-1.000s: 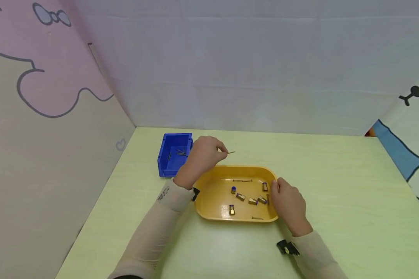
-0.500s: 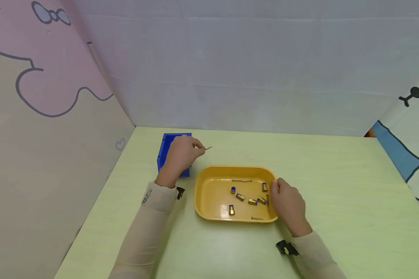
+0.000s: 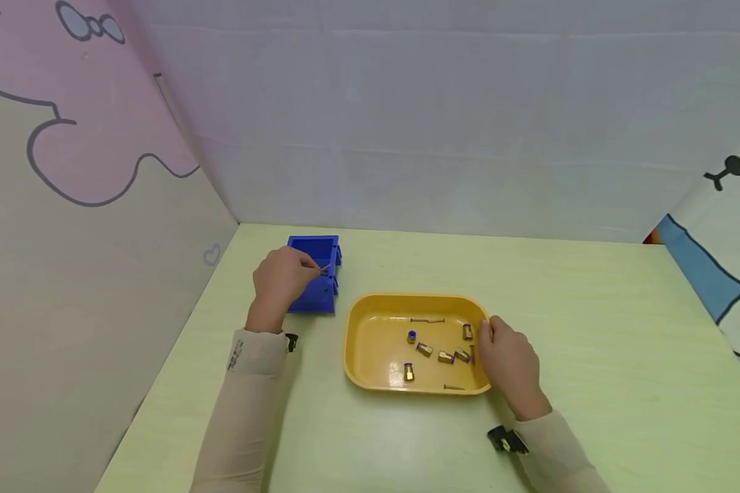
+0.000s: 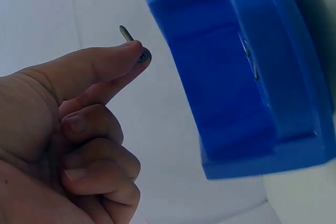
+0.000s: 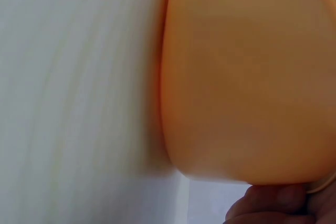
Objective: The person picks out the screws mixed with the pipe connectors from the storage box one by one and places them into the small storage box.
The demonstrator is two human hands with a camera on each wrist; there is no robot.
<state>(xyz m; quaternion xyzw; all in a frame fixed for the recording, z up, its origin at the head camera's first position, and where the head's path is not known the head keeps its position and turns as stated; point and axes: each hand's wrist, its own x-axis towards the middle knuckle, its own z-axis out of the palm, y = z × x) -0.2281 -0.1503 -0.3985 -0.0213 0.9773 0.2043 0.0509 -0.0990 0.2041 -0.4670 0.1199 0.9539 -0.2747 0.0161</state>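
My left hand [image 3: 280, 279] is over the blue bin [image 3: 313, 301], which holds several screws. In the left wrist view, the thumb and forefinger of the left hand [image 4: 89, 129] pinch a screw [image 4: 126, 33] outside the mouth of the blue bin [image 4: 210, 77]; the other fingers are curled. My right hand [image 3: 513, 363] grips the right rim of the yellow tray [image 3: 360, 342], thumb on top. Inside the tray lie several brass fittings [image 3: 425, 349] with blue ends and several screws [image 3: 427, 320]. The right wrist view shows the tray's outer wall [image 5: 252, 77] and some fingers [image 5: 273, 203] under it.
The light wooden table [image 3: 592, 329] carries both containers, the bin standing to the left and farther back than the tray. A pale wall [image 3: 444, 137] rises behind the table, and a printed panel [image 3: 99, 274] borders its left side.
My left hand has moved left from above the tray's back edge to over the blue bin, still pinching the screw. The right hand and the tray have stayed put.
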